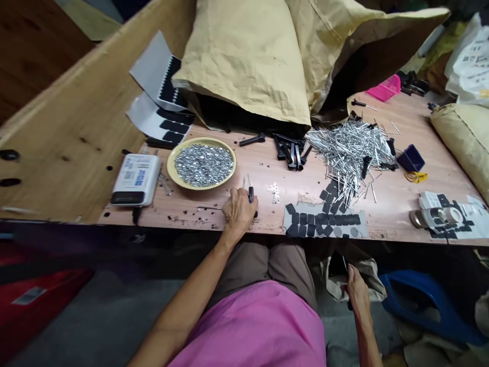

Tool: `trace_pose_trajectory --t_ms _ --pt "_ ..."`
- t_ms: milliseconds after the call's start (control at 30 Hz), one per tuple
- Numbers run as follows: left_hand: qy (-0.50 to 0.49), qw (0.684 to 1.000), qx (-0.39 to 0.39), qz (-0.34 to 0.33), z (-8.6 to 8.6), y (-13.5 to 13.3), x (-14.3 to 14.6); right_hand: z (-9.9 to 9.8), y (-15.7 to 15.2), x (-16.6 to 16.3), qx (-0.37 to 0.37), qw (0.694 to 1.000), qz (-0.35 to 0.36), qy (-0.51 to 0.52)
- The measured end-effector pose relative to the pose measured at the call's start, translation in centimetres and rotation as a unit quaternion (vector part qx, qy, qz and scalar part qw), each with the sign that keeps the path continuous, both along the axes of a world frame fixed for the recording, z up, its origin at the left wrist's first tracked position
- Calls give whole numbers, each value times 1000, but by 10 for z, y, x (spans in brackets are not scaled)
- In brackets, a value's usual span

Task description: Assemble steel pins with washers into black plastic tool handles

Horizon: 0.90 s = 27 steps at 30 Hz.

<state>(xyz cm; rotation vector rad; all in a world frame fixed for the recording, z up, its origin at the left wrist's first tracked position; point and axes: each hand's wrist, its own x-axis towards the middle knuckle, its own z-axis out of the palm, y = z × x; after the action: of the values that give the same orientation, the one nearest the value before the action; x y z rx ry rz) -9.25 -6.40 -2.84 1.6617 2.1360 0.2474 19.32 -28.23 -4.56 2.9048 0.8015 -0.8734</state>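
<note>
My left hand rests at the table's front edge, fingers closed round a small black-handled part with thin metal pins sticking up. My right hand is down below the table edge, closed on a thin dark rod-like piece over a beige bag on the floor. Just left of my left hand stands a yellow plate full of small silver washers. A little clump of washers lies to its right. A grey sheet of black pads lies at the front edge.
A heap of metal pins and black handles lies mid-table. A big brown paper sack covers the back. Also here: a white box, a purple cup, a pink basket, tape, a blue chair.
</note>
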Motion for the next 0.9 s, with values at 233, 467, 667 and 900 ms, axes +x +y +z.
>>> trace_pose_trajectory --t_ms 233,467,667,900 --pt "-155 985 31 71 1 10 -11 32 43 -10 249 961 97 -64" --pt "-615 754 -109 202 19 10 -20 24 175 -123 333 874 350 52" --pt "-705 659 -168 203 20 -1 -23 7 203 -153 172 911 374 -29" --pt "-676 678 -222 185 9 -11 -7 -6 204 -142 270 885 380 21"
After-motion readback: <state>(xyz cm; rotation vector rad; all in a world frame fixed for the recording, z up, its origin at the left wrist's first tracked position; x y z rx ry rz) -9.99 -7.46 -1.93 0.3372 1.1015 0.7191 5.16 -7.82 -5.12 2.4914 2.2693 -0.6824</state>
